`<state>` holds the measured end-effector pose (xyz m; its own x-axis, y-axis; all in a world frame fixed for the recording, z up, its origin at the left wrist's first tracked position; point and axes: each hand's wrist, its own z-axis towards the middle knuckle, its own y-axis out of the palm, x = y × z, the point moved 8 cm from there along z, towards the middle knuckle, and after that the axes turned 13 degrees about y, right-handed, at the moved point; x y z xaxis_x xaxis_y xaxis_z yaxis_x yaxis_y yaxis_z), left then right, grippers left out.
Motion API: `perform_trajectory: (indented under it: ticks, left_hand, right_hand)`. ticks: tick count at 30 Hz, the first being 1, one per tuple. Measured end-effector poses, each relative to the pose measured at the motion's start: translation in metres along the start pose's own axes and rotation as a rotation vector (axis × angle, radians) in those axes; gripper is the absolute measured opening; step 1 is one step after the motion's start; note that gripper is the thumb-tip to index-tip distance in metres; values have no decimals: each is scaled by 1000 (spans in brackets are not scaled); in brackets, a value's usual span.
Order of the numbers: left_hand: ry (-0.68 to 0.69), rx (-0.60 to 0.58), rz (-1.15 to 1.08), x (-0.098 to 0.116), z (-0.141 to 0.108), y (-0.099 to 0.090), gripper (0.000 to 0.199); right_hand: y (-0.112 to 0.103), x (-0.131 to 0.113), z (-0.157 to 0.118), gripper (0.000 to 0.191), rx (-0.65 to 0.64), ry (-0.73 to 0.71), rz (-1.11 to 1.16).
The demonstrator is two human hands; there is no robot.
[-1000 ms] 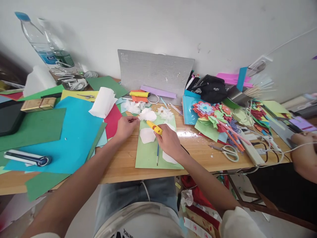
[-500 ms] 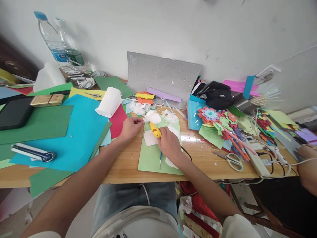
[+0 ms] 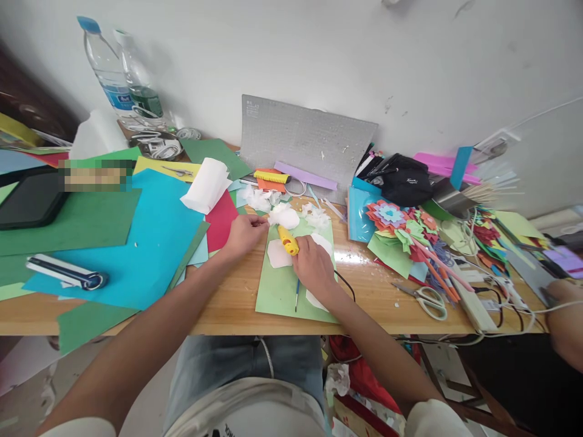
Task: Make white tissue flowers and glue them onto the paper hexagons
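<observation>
My right hand (image 3: 313,267) is wrapped round a yellow glue gun (image 3: 288,240), its nozzle at a white paper flower (image 3: 283,215). My left hand (image 3: 246,235) is closed in a pinch at the flower's left edge; the fingertips are too small to tell exactly what they grip. Below lies a light green sheet (image 3: 273,294) with white paper petals (image 3: 279,254) and a thin blue brush (image 3: 297,295). More crumpled white paper flowers (image 3: 315,216) lie behind the sheet, and a white paper roll (image 3: 207,185) rests to the left.
Blue paper (image 3: 155,243) and a stapler (image 3: 67,271) lie left. Scissors (image 3: 428,301), paper flowers (image 3: 390,213) and a power strip (image 3: 473,303) are on the right. A grey cutting mat (image 3: 305,145) leans on the wall. Another person's hand (image 3: 567,297) is at far right.
The view has shifted slightly, so the table's things appear a little to the right. My hands and the glue gun keep nearly the same places at the flower.
</observation>
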<state>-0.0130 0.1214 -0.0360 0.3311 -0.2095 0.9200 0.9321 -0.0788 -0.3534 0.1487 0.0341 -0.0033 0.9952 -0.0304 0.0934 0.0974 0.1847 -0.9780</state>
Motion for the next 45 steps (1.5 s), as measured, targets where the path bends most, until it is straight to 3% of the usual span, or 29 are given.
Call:
perform_trajectory:
  ticks: [34,45]
  left_hand:
    - [20,-19,26,2,0,4,25]
    - [9,-72,56,3,-3,13,23]
  right_hand:
    - [2,3,-2,16,29,11,27]
    - [-3,17,1,22,23,115,269]
